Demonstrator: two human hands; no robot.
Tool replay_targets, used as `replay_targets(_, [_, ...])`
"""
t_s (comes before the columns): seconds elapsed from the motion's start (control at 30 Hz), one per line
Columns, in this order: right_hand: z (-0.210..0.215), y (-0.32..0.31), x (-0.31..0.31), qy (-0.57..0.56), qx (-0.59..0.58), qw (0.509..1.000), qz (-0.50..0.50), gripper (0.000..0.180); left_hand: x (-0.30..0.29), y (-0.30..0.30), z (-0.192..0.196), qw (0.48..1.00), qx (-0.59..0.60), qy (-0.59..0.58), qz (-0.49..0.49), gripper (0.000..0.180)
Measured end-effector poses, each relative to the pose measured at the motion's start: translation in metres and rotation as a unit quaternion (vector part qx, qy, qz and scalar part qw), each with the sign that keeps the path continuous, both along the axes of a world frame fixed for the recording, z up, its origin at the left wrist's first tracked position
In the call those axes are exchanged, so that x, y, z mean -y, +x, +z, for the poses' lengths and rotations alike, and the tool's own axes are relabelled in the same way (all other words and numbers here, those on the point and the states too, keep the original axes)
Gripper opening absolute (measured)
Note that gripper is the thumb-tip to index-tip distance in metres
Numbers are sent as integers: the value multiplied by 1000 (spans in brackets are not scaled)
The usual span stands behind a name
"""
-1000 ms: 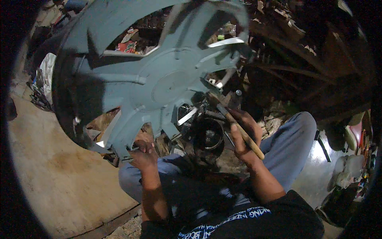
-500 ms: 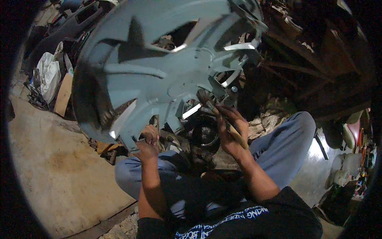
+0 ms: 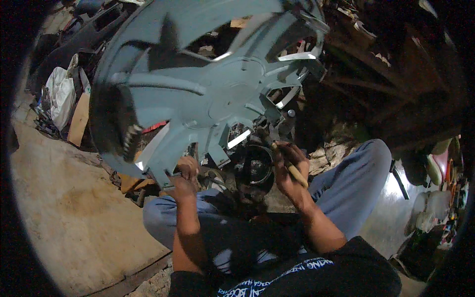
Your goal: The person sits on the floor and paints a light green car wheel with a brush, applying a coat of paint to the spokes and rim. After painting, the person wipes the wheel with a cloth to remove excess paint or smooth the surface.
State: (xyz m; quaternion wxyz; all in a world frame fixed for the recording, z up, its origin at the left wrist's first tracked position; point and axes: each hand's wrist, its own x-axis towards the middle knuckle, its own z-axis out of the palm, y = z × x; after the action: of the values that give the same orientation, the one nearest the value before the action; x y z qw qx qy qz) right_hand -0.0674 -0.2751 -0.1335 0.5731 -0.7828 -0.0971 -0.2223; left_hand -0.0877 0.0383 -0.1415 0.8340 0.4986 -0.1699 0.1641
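Observation:
A large grey wheel cover (image 3: 225, 99), its spokes and clip tabs facing me, is held up tilted in front of me. My left hand (image 3: 185, 179) is closed on a tab at its lower left edge. In my right hand (image 3: 293, 166) is a paintbrush (image 3: 298, 176) with a pale wooden handle, the fingers wrapped round it. Its dark bristle end points up and away, near the wheel cover's lower right edge; whether they touch I cannot tell. Below the brush sits a round black container (image 3: 254, 166), its contents dark and glinting.
My bent legs (image 3: 354, 183) in blue trousers flank the container. A pale board (image 3: 74, 208) covers the ground at left, with a white bag (image 3: 60, 96) beyond. Dark frame-like bars (image 3: 376, 89) stand at far right, and jars (image 3: 438, 205) crowd the right edge.
My right hand has turned the brush, and its bristles have moved down and slightly right, off the wheel cover's face. The wheel cover has shifted slightly left; my left hand keeps its hold.

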Motion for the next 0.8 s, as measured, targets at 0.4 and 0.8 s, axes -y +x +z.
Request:
replay_targets(0.4, [20,12,-15,69,24,997,-22,26,34,-3,18,993,-78,-43,74,46])
replay_targets(0.8, [10,25,-1,48,32,997,47,23,72,15,65,968,-188,-38,160,62])
